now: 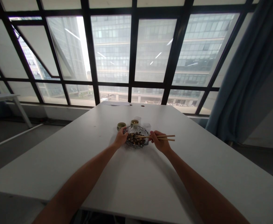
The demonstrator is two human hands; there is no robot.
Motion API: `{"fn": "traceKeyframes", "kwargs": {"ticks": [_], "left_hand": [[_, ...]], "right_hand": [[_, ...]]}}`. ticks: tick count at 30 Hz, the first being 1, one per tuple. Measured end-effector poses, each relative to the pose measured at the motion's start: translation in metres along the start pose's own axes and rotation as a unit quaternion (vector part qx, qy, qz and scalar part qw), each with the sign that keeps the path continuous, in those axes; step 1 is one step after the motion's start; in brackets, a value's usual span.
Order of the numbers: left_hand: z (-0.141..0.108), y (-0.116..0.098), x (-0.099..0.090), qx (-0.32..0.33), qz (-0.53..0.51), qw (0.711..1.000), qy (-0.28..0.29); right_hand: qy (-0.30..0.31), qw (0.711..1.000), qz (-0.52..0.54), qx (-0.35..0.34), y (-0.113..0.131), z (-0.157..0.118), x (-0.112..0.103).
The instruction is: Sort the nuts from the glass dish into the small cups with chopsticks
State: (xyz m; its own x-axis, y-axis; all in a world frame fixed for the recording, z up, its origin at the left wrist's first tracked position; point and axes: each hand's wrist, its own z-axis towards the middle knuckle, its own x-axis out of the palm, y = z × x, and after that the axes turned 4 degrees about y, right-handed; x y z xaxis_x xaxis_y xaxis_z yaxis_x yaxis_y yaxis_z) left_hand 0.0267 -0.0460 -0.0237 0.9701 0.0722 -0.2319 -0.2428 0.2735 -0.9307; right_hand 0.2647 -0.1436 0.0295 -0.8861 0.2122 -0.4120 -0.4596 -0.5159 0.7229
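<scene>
The silvery, crinkled bowl [139, 129] sits on the white bench [127, 183], between the two hands and straight ahead of the person. The left hand [121, 137] is clamped on the bowl's left edge, its fingers touching the rim. The right hand [159, 141] is closed around a pair of chopsticks [145, 137], just beside the bowl's right edge. The sticks run leftward from that hand, their tips over or in the dark, mixed bits [136, 140] in the bowl; which of the two cannot be told. Their thick ends jut out past the hand on its right.

Behind the bowl stand two small cups: the green cup [121, 125] just beyond the left hand, and the pale cup [134, 122] farther right, with something light inside. A clear box [147, 126] lies behind the bowl's right side, nearer the right hand than the left. White paper [115, 103] lies at the bench's far end, well apart from both hands.
</scene>
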Motion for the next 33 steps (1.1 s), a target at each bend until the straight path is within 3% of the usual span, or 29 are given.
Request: {"fn": "traceKeyframes", "kwargs": {"ticks": [5, 10, 22, 33], "left_hand": [[0.001, 0.000, 0.000, 0.002, 0.007, 1.000, 0.004], [0.002, 0.001, 0.001, 0.001, 0.002, 1.000, 0.005], [0.000, -0.001, 0.000, 0.002, 0.010, 1.000, 0.002], [-0.001, -0.002, -0.001, -0.002, 0.013, 1.000, 0.002]], "right_hand": [[0.037, 0.994, -0.095, -0.050, 0.012, -0.004, -0.001], [0.058, 0.991, -0.095, -0.072, 0.017, -0.005, 0.002], [0.051, 0.994, -0.085, -0.040, 0.013, -0.006, 0.003], [0.027, 0.999, -0.019, 0.012, -0.007, -0.003, 0.007]]}}
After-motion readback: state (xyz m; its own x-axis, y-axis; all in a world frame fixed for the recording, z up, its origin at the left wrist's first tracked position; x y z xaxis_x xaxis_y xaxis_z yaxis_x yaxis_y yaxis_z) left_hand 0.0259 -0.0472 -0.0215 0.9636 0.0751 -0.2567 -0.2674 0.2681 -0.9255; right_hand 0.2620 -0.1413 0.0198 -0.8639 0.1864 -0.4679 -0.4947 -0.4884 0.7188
